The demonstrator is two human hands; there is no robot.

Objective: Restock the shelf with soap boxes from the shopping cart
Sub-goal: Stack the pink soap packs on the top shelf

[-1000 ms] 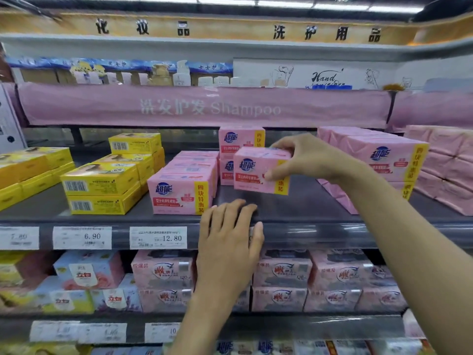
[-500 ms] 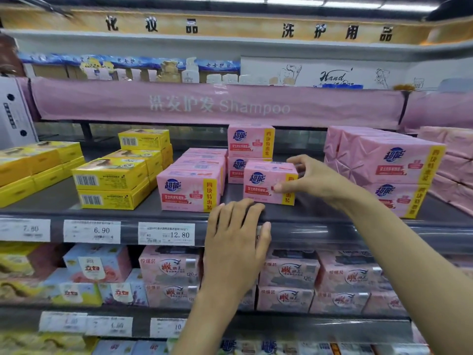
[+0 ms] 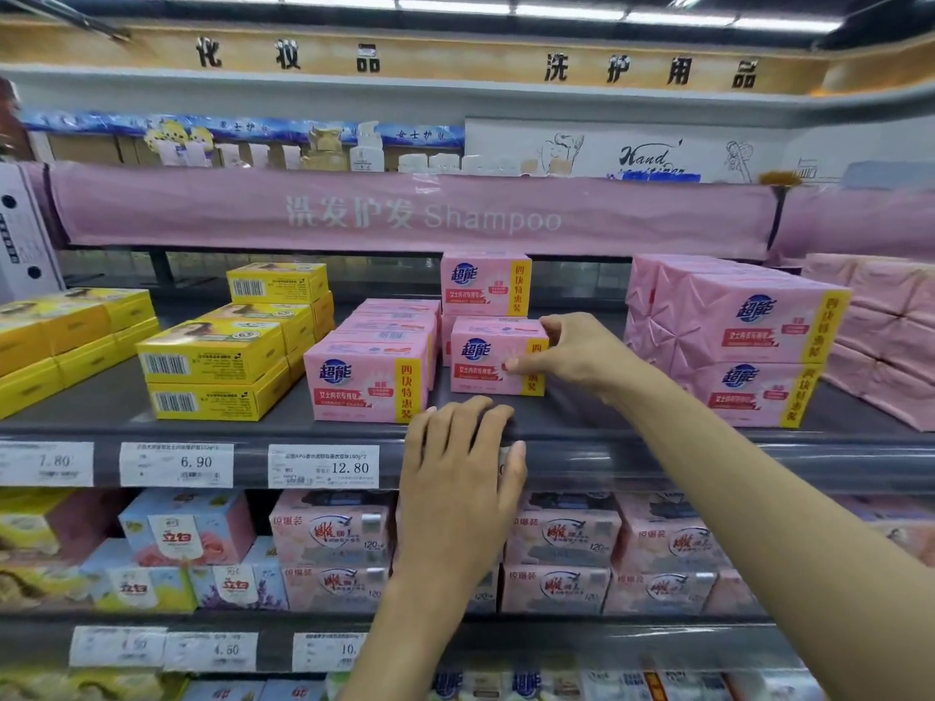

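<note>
Centrally in the frame, a pink soap box [image 3: 485,356] is gripped by the right hand [image 3: 577,354]: the thumb is laid across the box's front face near its yellow stripe, and the other fingers are curled over its top right corner. The box is held upright, label forward, and appears to stand on the dark shelf [image 3: 632,417], though contact underneath cannot be confirmed. It is placed just right of a row of matching pink boxes [image 3: 364,382], with a narrow gap between them, and in front of a stack of the same boxes [image 3: 483,285] further back.

Below centre, the left hand [image 3: 460,478] is rested palm down on the shelf's front edge, holding nothing; its fingers are laid over the lip and its thumb against the front rail. The two hands are kept apart, one above the other.

Yellow boxes [image 3: 212,366] are stacked at centre left, and larger pink packs [image 3: 749,346] are piled at centre right. Price tags [image 3: 324,465] are fixed along the rail at left, one reading 12.80. A pink banner [image 3: 405,215] marked "Shampoo" is stretched across the upper part of the frame. On the level beneath, pale pink packs [image 3: 329,538] are lined up.
</note>
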